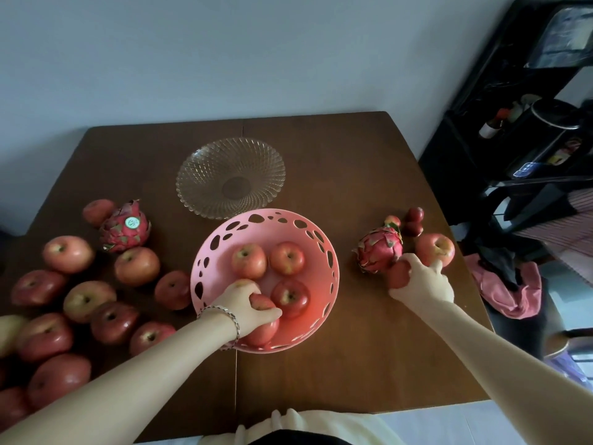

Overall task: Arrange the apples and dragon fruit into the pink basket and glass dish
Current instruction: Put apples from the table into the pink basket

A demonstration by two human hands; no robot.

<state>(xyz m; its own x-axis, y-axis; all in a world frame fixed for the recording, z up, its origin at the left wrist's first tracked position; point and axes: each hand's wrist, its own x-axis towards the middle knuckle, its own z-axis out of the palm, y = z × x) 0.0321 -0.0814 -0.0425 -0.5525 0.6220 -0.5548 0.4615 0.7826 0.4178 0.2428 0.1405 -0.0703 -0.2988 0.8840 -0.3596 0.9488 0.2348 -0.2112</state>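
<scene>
My left hand (244, 308) holds an apple (263, 332) in the pink basket (332, 252), my right hand (424, 282) grips a second apple (397, 275) I'd carry over next

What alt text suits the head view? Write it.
A person's left hand grips a red apple inside a round pink perforated basket among other apples, while the right hand grips another red apple beside a pink dragon fruit. An empty patterned glass dish sits behind.

Mostly covered by left hand (244, 303): apple (266, 334) inside pink basket (316, 277). Half hidden under right hand (423, 281): small red fruit (397, 276). Cut by left edge: pale apple (8, 332). Too blurred to identify: shelf clutter (513, 120).
</scene>
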